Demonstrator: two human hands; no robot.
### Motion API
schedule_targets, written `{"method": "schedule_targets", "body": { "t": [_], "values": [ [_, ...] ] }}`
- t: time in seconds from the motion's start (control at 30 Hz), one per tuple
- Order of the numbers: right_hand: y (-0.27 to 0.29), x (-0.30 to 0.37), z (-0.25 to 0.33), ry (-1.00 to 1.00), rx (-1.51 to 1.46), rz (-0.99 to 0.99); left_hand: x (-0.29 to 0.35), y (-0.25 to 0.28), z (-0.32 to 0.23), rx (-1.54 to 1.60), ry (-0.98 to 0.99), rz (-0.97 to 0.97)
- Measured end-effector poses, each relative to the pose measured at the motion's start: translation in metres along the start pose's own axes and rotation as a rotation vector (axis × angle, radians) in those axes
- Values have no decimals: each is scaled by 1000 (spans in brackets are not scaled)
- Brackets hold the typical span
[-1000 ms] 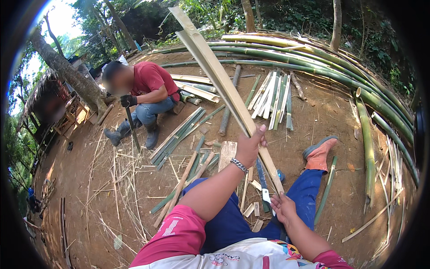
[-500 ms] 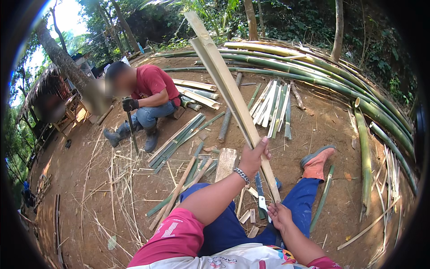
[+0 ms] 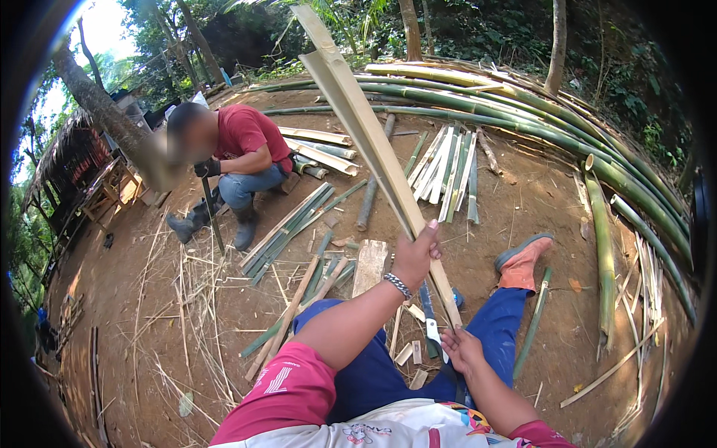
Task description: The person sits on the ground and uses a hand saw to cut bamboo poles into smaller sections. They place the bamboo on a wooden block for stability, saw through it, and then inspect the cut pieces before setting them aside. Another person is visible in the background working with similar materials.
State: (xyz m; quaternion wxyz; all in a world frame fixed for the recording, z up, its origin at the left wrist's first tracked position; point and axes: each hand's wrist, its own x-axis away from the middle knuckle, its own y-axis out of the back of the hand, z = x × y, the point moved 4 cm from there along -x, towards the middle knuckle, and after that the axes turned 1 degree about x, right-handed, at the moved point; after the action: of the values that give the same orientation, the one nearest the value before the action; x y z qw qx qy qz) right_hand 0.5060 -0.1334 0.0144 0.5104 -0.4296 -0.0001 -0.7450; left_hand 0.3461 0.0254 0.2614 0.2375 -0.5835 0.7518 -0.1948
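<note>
My left hand (image 3: 415, 252), with a chain bracelet at the wrist, is closed around long split bamboo (image 3: 358, 119) that slants up and away to the left. Its upper end shows two staggered edges, so it may be two pieces lying together. At the near, lower end, my right hand (image 3: 463, 351) has its fingers closed on the bamboo by my thigh. A dark-bladed tool with a white handle (image 3: 432, 330) lies between my legs, just left of my right hand; the bamboo and hand partly cover it.
A crouching person (image 3: 243, 149) in a red shirt holds a long dark tool at left. Split green strips (image 3: 287, 235) and pale strips (image 3: 448, 172) lie ahead. Long green poles (image 3: 478, 108) curve across the back and right. A wood block (image 3: 371, 265) sits before me.
The whole view has shifted slightly, moving the surroundings a little left and up. Both my hands stay on the split bamboo in nearly the same pose.
</note>
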Motion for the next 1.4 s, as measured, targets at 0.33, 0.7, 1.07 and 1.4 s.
{"method": "schedule_targets", "body": {
  "t": [0.33,0.7,1.07,1.4],
  "values": [
    [-42,15,85,533,304,-103,-7,19,16,-389,-67,-14],
    [-156,152,280,1220,29,507,33,-26,28,-1119,-91,380],
    [-120,167,278,1296,-151,236,48,-38,53,-1196,21,493],
    [-113,169,269,1341,-248,240,42,-35,53,-1305,-204,502]
  ]
}}
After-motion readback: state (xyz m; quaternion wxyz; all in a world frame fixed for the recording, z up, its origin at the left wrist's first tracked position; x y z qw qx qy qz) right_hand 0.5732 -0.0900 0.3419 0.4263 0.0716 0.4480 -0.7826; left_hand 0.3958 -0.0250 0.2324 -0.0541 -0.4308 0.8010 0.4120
